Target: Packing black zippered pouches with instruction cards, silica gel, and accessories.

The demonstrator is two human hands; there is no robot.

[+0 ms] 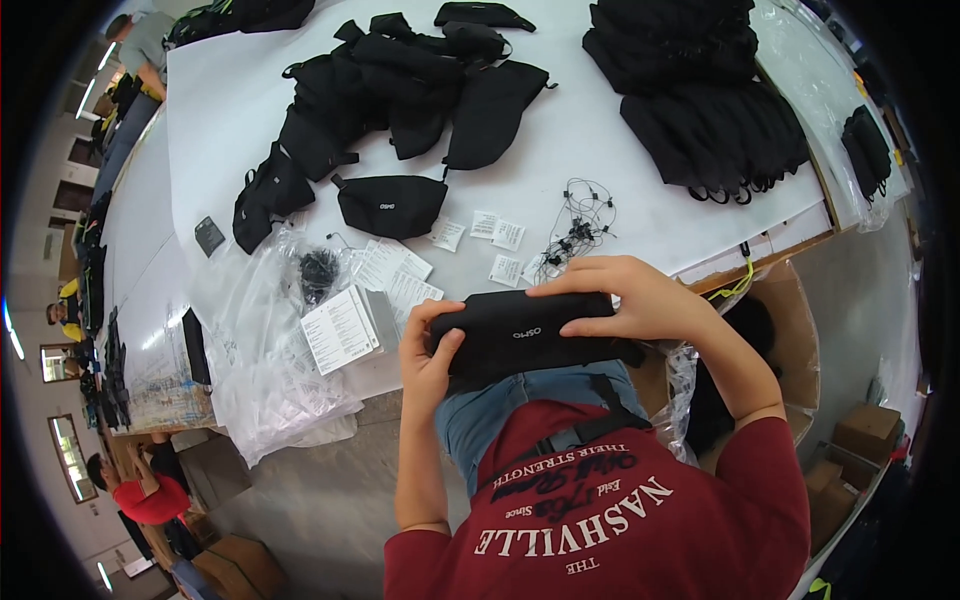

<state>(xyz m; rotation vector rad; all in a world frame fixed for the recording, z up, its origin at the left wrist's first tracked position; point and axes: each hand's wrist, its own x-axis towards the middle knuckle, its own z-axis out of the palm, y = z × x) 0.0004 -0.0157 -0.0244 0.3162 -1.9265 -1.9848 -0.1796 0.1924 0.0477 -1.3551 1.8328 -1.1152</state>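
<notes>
A black fabric pouch with a small pale print is held up in front of my waist, just off the table's near edge. My left hand grips its left end, fingers along the top and thumb across the front. At the right end, my right hand pinches the top edge the same way. Beyond it on the table lie a similar black pouch, a few small white packets and a tangle of black tag strings. A stack of printed white cards rests to my left.
A heap of black pouches covers the far middle of the white table. Neatly stacked black pouches stand far right. Clear plastic bags spread at left. An open cardboard box is beside me on the right. Other people work at far left.
</notes>
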